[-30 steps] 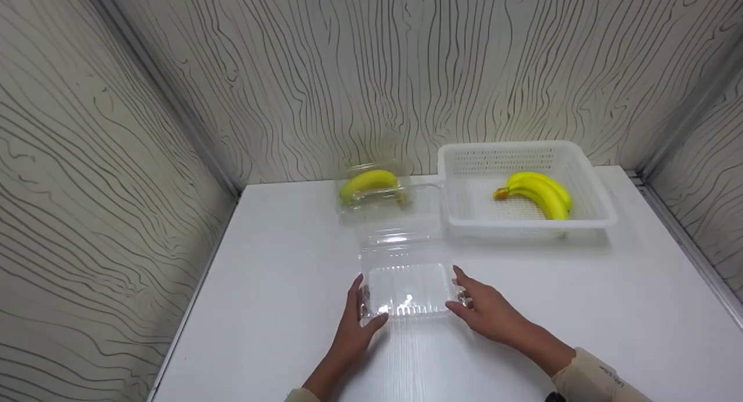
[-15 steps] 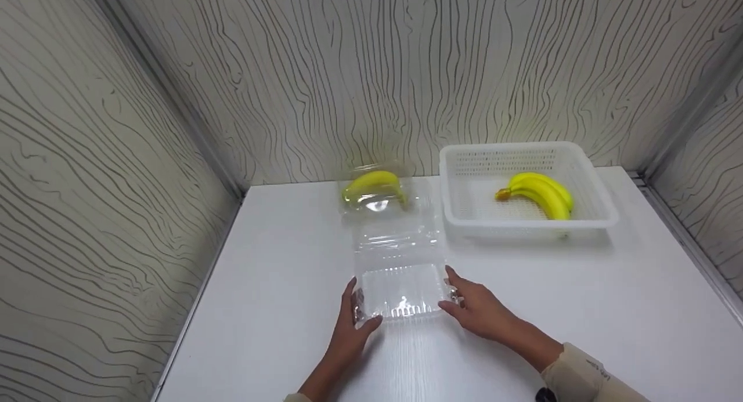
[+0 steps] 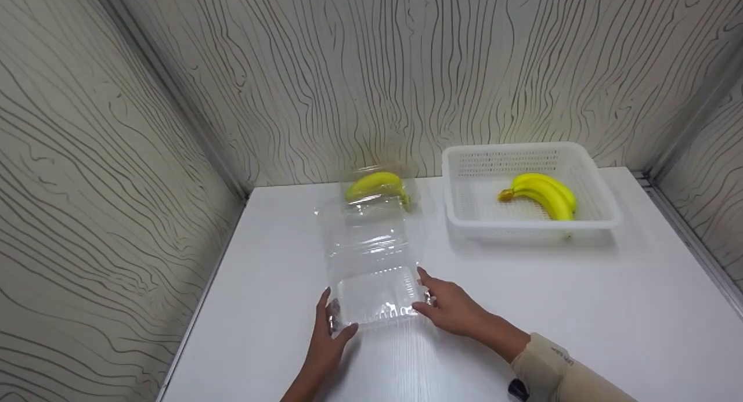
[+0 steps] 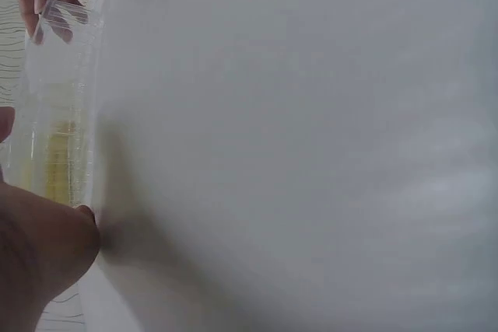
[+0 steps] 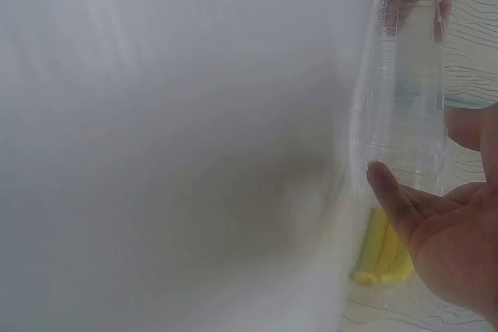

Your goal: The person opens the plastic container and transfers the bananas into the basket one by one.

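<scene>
A clear plastic clamshell container [image 3: 377,297] stands on the table with its lid [image 3: 368,228] folded out toward the back wall. My left hand [image 3: 328,338] grips its left side, thumb at the near corner and fingers along the wall. On the opposite side my right hand [image 3: 450,303] holds it the same way, thumb toward the front; the right wrist view shows this right hand [image 5: 443,223] at the container's [image 5: 405,99] end. Nothing lies inside the container. Behind the lid, a single banana [image 3: 374,184] rests in another clear plastic container [image 3: 412,178].
A white plastic basket [image 3: 531,223] with slotted walls stands at the back right, holding a bunch of bananas [image 3: 545,196]. Patterned panels [image 3: 377,71] enclose the white table [image 3: 580,321] at the back and sides.
Both hands have shifted the open container to the left and slightly toward the person, turning it a little so its lid angles left. The basket and the bananas have stayed put.
</scene>
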### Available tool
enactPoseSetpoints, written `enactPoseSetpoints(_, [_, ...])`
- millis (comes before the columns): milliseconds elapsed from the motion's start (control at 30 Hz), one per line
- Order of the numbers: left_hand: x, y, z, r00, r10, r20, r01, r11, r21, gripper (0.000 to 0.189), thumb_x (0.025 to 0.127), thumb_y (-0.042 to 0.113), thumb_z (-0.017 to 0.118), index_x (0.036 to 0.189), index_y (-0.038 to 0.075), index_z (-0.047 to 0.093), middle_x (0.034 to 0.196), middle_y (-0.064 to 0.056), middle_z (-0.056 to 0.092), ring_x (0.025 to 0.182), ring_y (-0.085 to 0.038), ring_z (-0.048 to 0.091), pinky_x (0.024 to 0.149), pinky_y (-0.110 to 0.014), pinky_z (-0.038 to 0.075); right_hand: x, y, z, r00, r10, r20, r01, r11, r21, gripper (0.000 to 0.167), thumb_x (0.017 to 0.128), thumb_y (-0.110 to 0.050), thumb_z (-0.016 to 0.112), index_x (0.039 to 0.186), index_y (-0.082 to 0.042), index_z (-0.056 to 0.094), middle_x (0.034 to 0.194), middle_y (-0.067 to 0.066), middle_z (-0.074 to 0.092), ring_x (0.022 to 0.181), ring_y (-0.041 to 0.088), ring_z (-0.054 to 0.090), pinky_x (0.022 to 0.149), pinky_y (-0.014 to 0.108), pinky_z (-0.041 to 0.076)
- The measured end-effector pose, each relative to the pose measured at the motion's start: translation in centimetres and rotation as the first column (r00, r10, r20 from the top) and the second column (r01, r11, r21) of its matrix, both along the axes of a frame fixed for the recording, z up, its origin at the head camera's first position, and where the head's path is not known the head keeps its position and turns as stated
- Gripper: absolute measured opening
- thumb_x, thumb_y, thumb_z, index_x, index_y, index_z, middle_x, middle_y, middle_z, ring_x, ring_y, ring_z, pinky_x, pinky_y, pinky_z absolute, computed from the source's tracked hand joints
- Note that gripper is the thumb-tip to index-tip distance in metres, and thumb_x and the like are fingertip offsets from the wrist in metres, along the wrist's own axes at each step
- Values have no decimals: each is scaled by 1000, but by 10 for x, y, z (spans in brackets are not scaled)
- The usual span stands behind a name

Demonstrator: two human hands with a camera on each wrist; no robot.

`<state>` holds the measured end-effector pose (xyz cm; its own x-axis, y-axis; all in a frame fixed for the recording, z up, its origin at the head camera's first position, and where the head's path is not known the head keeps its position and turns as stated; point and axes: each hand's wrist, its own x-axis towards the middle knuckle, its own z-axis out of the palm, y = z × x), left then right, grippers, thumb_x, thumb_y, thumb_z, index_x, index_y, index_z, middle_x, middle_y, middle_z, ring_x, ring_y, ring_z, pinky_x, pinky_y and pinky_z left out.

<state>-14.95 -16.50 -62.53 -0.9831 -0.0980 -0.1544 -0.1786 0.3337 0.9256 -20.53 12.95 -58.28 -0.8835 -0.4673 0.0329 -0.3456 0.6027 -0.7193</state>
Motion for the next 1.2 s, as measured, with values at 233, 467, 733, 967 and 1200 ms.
enactPoseSetpoints(233, [-5, -17, 6, 995, 89, 53, -86, 994, -65, 103, 89, 18, 73, 171, 22, 10, 173, -28, 29, 160, -54, 28, 128, -74, 25, -9, -28, 2, 999, 39, 5, -38, 999, -31, 79, 102, -31, 71, 161, 9, 36, 142, 27, 68, 108, 28, 74, 94, 50, 62])
enactPoseSetpoints(467, [-8, -36, 7, 988, 151, 32, -150, 988, -28, 99, 89, 10, 68, 171, 17, 13, 173, -28, 28, 160, -53, 31, 129, -69, 29, -21, -54, 3, 998, 50, 41, -48, 998, -34, 76, 104, -29, 69, 162, 7, 36, 143, 27, 67, 115, 32, 73, 98, 53, 61])
enactPoseSetpoints(733, [-5, -59, 10, 979, 203, 34, -201, 978, -49, 98, 90, 9, 65, 171, 13, 10, 174, -27, 26, 160, -50, 32, 130, -63, 31, -30, -84, 2, 997, 70, 34, -69, 997, -19, 74, 105, -29, 66, 162, 8, 37, 149, 27, 63, 119, 27, 70, 111, 53, 56])
enactPoseSetpoints(967, [-10, -74, 13, 969, 239, 60, -235, 970, -62, 98, 91, 9, 61, 172, 11, 5, 175, -29, 23, 163, -50, 23, 133, -64, 23, -39, -108, 3, 997, 61, 52, -61, 998, -1, 72, 105, -27, 65, 161, 9, 36, 156, 27, 57, 148, 36, 56, 123, 53, 47])
enactPoseSetpoints(1200, [-22, -87, 15, 959, 271, 88, -268, 962, -45, 99, 93, 9, 60, 173, 12, 2, 175, -30, 22, 163, -50, 21, 134, -63, 21, -48, -128, 6, 996, 24, 86, -24, 1000, -1, 72, 105, -25, 66, 162, 8, 37, 160, 27, 53, 151, 37, 52, 125, 51, 45])
